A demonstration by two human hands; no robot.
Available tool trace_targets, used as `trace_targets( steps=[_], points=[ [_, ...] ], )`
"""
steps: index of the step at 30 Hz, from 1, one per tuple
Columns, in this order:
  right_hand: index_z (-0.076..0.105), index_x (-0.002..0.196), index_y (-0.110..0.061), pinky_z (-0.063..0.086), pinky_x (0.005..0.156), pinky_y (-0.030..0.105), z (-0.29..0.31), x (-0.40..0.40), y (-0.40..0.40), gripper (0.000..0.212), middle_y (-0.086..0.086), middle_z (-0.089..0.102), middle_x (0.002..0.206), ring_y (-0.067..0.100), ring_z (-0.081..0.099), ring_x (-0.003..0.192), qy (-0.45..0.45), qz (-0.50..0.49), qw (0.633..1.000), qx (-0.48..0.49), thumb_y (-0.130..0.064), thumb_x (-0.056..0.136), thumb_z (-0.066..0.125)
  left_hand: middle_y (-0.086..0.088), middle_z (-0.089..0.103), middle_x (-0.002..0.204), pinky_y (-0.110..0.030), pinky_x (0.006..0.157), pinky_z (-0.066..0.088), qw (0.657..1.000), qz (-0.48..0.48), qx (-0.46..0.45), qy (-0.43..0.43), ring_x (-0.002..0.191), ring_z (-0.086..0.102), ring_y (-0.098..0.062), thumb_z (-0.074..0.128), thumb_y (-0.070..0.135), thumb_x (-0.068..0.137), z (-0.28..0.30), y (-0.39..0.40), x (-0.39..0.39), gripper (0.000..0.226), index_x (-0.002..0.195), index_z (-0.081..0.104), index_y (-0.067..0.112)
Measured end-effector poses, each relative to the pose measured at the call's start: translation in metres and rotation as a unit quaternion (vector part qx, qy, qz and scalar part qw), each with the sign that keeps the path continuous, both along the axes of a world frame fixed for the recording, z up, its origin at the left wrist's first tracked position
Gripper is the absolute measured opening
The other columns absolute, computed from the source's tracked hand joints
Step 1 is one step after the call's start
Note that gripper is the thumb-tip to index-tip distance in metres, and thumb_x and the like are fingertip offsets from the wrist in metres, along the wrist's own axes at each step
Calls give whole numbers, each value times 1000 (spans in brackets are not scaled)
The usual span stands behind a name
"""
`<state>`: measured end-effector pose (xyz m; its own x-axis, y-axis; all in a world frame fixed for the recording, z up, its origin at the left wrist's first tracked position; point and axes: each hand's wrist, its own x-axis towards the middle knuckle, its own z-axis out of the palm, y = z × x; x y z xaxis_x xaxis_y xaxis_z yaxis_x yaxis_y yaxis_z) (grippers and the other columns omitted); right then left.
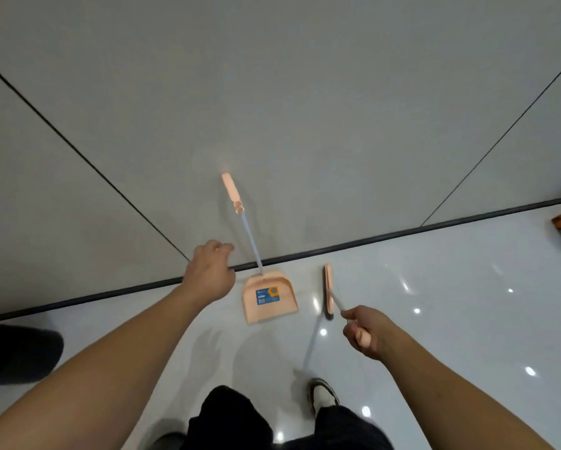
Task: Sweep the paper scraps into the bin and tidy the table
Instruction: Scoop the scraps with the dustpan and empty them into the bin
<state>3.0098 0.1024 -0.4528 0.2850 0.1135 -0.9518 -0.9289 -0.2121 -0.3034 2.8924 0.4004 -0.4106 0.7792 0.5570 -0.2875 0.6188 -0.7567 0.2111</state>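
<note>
dustpan point(267, 298) stands at wall edge, broom point(327, 292) in right hand point(365, 332).

A peach plastic dustpan point(269, 298) with a blue label stands on the glossy white floor, its mouth facing the camera and its long pale-blue pole with a peach grip leaning against the grey wall. Just to its right, a matching peach broom head point(327, 292) with dark bristles rests on the floor.
</note>
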Motion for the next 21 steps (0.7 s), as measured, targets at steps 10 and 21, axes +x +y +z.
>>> trace_targets(
  steps=[10,21],
  points=[
    [49,98,-3,35,30,18,-41,-35,129,3,7,40,65,11,36,31,6,-248,969,-18,-5,96,50,-10,42,142,-47,95,38,866,-470,172,-4,124,39,-35,50,5,78,-33,171,122,58,133,52,20],
    [50,108,-3,36,32,19,-35,-181,153,11,6,39,65,11,34,35,4,-520,854,4,-5,97,48,-2,57,99,-36,70,37,714,-682,157,-12,93,54,-28,61,30,90,-25,93,164,10,92,68,25]
  ],
)
